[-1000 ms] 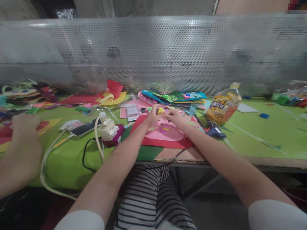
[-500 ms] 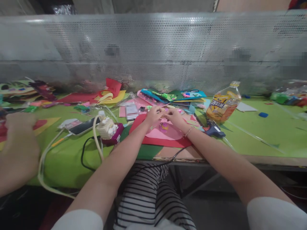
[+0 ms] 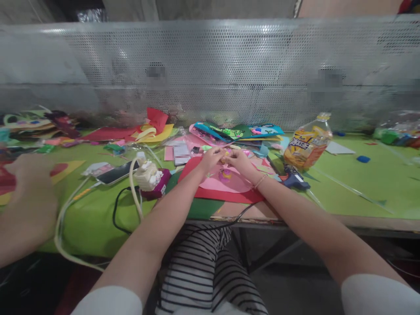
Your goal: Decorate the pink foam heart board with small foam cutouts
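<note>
Both hands meet over a pink sheet (image 3: 215, 181) that lies on a larger red sheet (image 3: 226, 196). My left hand (image 3: 211, 158) has its fingers bent in a pinch, and my right hand (image 3: 239, 160) pinches close beside it. Between the fingertips shows a small yellow piece (image 3: 225, 157), too small to make out well; both hands touch it. Just below them a purple and yellow round shape (image 3: 225, 175) sits on the pink sheet. A dark glue gun (image 3: 295, 178) lies right of the sheets.
A bottle of orange liquid (image 3: 308, 142) stands at the right. Left are a power adapter (image 3: 149, 176) with cables, a phone (image 3: 117, 172) and another person's arm (image 3: 31, 210). Felt pieces (image 3: 241, 132) lie behind; a perforated metal panel (image 3: 210, 74) rises at the back.
The view has shifted slightly. My fingers have moved a little around the yellow piece, which shows more clearly now. The other person's hand at the left has moved slightly.
</note>
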### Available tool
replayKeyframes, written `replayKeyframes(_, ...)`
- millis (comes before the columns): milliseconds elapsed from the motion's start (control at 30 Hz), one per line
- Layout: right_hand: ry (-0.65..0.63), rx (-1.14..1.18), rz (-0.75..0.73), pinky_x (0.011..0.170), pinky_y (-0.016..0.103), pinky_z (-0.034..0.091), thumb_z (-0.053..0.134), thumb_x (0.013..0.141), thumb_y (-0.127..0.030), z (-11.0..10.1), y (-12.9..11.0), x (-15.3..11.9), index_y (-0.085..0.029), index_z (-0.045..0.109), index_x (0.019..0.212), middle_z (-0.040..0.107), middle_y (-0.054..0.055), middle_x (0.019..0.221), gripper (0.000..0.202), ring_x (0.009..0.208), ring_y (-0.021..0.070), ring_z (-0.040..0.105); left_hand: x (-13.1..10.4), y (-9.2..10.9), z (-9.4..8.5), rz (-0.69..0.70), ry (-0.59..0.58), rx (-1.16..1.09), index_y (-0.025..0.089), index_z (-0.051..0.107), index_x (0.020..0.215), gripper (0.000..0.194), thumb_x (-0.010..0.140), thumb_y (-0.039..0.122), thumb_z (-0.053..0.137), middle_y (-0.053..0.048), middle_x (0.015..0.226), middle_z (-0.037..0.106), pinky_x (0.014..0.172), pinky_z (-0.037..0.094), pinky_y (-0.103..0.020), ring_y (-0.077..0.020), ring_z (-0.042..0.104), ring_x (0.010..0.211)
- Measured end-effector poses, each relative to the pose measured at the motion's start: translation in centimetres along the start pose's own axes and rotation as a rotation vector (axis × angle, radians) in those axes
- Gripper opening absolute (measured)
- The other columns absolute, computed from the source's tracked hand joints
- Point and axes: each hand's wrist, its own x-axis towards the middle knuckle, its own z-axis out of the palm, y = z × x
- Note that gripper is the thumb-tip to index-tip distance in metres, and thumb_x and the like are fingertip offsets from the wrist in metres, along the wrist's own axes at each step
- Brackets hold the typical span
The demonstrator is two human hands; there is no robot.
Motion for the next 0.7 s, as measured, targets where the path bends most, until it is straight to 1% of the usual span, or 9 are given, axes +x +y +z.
replayKeyframes(133,0.014,0.016,0.016,0.049,0.024,0.041,0.069,0.06,-0.046,-0.02,-0.37,-0.13,-0.019,0.045,0.059,0.048,-0.005,0.051,0.037,0.048,0.0084,0.047,0.04,0.15,-0.14,0.0,0.01,0.017,0.014,0.052,0.073,0.031,0.075,0.043,0.061,0.003,0.061,0.054,0.058,0.052,-0.026,-0.0101,0.057,0.055)
replayKeyframes(267,0.009,-0.071,-0.009,0.047,0.024,0.037,0.068,0.061,-0.049,-0.22,-0.67,-0.21,-0.019,0.044,0.057,0.047,-0.004,0.051,0.038,0.047,0.008,0.043,0.18,0.02,-0.01,-0.05,0.011,0.016,0.014,0.05,0.073,0.025,0.078,0.036,0.06,0.003,0.059,0.055,0.054,0.052,-0.023,-0.009,0.058,0.052)
replayKeyframes(467,-0.006,-0.042,-0.055,0.046,0.024,0.035,0.061,0.069,-0.055,-0.19,-0.72,-0.36,-0.02,0.042,0.062,0.042,-0.006,0.053,0.04,0.047,0.0076,0.04,0.3,-0.25,0.2,-0.014,0.014,0.022,0.015,0.048,0.073,0.015,0.081,0.028,0.053,0.004,0.061,0.055,0.054,0.053,-0.022,-0.008,0.059,0.053)
replayKeyframes(600,-0.064,-0.034,-0.108,0.048,0.023,0.035,0.058,0.072,-0.057,-0.07,-0.52,-0.41,-0.02,0.043,0.065,0.042,-0.005,0.056,0.04,0.049,0.008,0.041,0.41,-0.35,0.28,-0.085,-0.001,0.051,0.016,0.048,0.074,0.006,0.079,0.02,0.05,0.004,0.061,0.055,0.054,0.053,-0.023,-0.0097,0.06,0.055)
replayKeyframes(667,-0.083,-0.053,-0.122,0.049,0.023,0.035,0.056,0.073,-0.057,0.02,-0.39,-0.39,-0.02,0.043,0.066,0.043,-0.005,0.057,0.04,0.051,0.0083,0.041,0.53,-0.33,0.25,-0.114,-0.028,0.085,0.016,0.048,0.075,0.005,0.079,0.019,0.048,0.003,0.061,0.055,0.057,0.053,-0.024,-0.0107,0.06,0.057)
replayKeyframes(700,-0.082,-0.063,-0.124,0.05,0.023,0.036,0.054,0.074,-0.057,0.07,-0.34,-0.38,-0.02,0.044,0.066,0.043,-0.005,0.058,0.04,0.052,0.0083,0.042,0.59,-0.28,0.17,-0.11,-0.021,0.137,0.017,0.049,0.075,0.007,0.08,0.02,0.045,0.003,0.062,0.056,0.058,0.053,-0.025,-0.0115,0.06,0.058)
